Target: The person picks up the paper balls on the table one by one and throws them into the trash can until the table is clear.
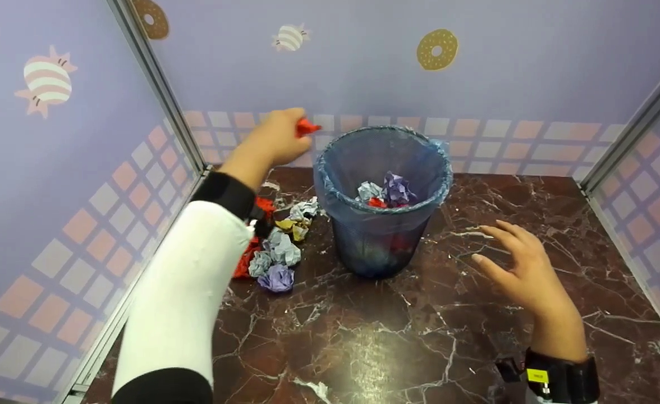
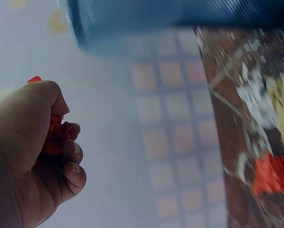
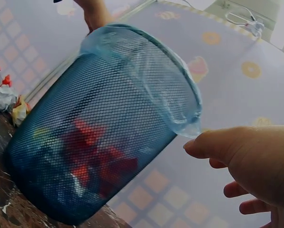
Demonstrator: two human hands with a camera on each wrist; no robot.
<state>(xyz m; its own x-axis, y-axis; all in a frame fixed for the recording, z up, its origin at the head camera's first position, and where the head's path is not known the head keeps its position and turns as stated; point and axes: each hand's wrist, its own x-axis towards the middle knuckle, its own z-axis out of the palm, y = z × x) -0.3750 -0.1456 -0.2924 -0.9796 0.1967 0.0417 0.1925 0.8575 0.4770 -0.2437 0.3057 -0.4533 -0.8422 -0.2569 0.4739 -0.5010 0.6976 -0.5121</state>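
My left hand (image 1: 285,137) grips a crumpled ball of red paper (image 1: 306,128), raised just left of the bin's rim. In the left wrist view the fingers curl round the red paper (image 2: 56,135). A mesh wastebasket (image 1: 377,247) with a blue plastic liner (image 1: 330,199) folded over its rim stands upright on the table. Inside it lie crumpled papers, among them a purple ball (image 1: 397,189) and a pale one (image 1: 370,191). My right hand (image 1: 518,266) hangs to the right of the bin, fingers spread and holding nothing.
Left of the bin is a pile of crumpled paper: pale blue balls (image 1: 282,247), a purple ball (image 1: 278,279), yellow paper (image 1: 296,229) and red pieces partly hidden by the left arm. The brown marbled tabletop (image 1: 363,336) is bounded by patterned panels (image 1: 363,67) behind and at both sides.
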